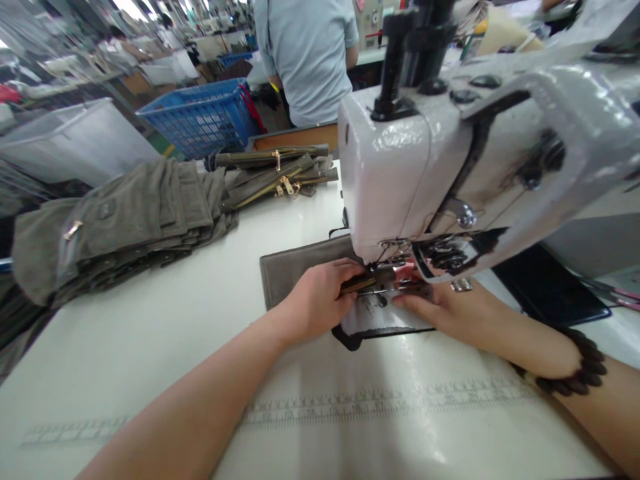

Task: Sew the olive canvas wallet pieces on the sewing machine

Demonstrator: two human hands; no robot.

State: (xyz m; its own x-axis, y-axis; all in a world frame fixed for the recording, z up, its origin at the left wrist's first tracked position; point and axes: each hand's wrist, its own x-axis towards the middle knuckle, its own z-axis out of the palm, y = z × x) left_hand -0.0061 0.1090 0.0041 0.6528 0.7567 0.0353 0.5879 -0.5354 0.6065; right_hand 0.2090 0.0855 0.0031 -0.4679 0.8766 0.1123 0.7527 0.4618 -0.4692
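Note:
My left hand (315, 300) is closed in a pinch on a brass zipper (357, 285) that lies on a grey-olive fabric piece (295, 267) under the head of a white sewing machine (425, 167). My right hand (445, 308) lies on the needle plate (380, 317) on the other side of the presser foot, fingers pressed flat and together on the zipper end. A dark bead bracelet (580, 367) circles my right wrist. The needle itself is hidden by the machine head.
A stack of folded olive fabric pieces (125, 220) lies at the table's left. Olive zippered strips (280, 173) lie behind it. A blue plastic crate (205, 120) and a person in a light-blue shirt (310, 53) are beyond the table. A printed ruler (350, 403) runs along the tabletop.

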